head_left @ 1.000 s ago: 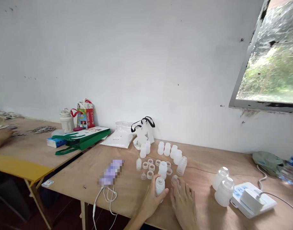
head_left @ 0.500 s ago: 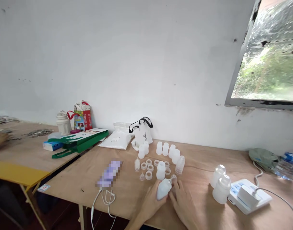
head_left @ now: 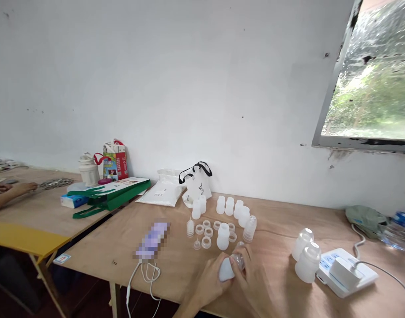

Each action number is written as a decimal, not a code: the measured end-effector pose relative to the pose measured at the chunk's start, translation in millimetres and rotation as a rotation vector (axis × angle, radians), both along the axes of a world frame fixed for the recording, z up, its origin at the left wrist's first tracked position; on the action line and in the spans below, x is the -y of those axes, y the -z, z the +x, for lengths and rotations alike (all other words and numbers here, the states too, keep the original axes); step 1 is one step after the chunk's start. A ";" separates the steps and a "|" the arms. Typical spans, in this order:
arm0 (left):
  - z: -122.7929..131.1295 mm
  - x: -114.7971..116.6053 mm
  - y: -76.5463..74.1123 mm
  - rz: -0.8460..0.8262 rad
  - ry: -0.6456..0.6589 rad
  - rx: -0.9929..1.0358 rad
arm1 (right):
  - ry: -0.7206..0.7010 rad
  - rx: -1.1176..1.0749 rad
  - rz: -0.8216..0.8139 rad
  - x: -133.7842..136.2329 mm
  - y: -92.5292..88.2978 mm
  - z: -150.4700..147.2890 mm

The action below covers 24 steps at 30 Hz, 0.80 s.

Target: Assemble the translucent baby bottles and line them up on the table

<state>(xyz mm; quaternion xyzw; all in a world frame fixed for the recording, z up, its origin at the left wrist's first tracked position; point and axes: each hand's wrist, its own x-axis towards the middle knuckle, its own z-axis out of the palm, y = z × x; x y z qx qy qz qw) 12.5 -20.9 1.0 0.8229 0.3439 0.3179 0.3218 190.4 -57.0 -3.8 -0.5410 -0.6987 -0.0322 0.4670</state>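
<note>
Near the table's front edge, my left hand [head_left: 209,279] is closed round a milky white baby bottle [head_left: 225,270], tilted to the right. My right hand [head_left: 250,274] grips a clear domed cap [head_left: 238,260] at the bottle's top end; whether the cap is fully seated I cannot tell. Just beyond my hands stands a white bottle body [head_left: 223,236]. Several translucent rings [head_left: 206,242] lie behind it, with a nipple [head_left: 197,244] at their left. A stack of clear caps [head_left: 249,229] leans at their right. More bottle bodies [head_left: 229,206] stand in a row farther back.
Two capped bottles [head_left: 307,263] stand at the right beside a white power strip [head_left: 346,271]. A phone [head_left: 154,240] with a cable lies at the left. Bags [head_left: 197,187] rest against the wall. Another person's hand [head_left: 23,189] is at the far-left table.
My right hand has lifted the clear cap from the table onto the bottle's top end. The bottle has turned slightly in my left hand. The other person's hands have moved farther into view.
</note>
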 end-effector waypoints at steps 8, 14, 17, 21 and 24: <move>1.3 3.7 -0.8 -0.087 0.050 0.120 | 0.096 0.085 0.017 7.7 6.0 -19.6; -0.6 6.7 -10.5 -0.147 0.191 0.285 | 0.141 0.166 0.024 0.9 7.0 -31.9; 0.3 3.9 -11.2 -0.201 0.213 0.336 | 0.125 0.201 0.016 -4.0 -6.2 -33.9; -1.1 2.0 -8.8 -0.233 0.194 0.371 | 0.202 0.266 0.017 -6.5 -18.2 -47.4; -3.3 1.5 -7.5 -0.253 0.200 0.352 | 0.240 0.288 0.056 -4.9 -12.5 -55.3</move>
